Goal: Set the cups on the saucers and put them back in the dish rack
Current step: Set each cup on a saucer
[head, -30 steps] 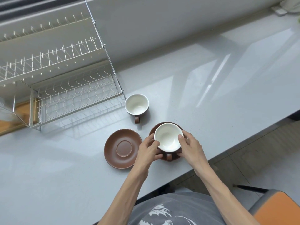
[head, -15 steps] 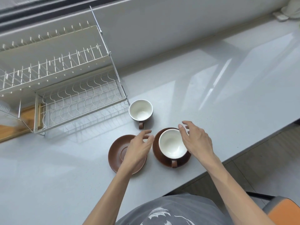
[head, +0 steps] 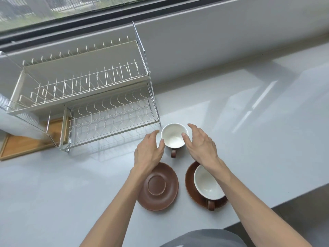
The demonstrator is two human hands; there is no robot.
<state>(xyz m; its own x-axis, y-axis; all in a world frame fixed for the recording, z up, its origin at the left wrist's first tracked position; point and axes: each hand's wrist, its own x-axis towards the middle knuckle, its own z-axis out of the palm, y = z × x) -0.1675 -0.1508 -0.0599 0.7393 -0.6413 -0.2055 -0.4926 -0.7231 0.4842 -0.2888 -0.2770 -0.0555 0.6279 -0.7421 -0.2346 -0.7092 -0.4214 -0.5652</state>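
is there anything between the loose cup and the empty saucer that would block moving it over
Nothing visible does. The loose cup stands on bare counter just behind the empty saucer, and only open counter lies between them. Both open hands flank the cup.

Bright, even daylight, soft shadows, wide-angle warp.

Light is admitted through the window (head: pixel 71 8) at the top; pale streaked reflections are thrown across the glossy counter (head: pixel 249 107) at right. A faint grid shadow is cast under the dish rack (head: pixel 106 111). Straight lines are bowed near the frame edges. Slight softness is seen at the far left edge; the centre is rendered sharp.
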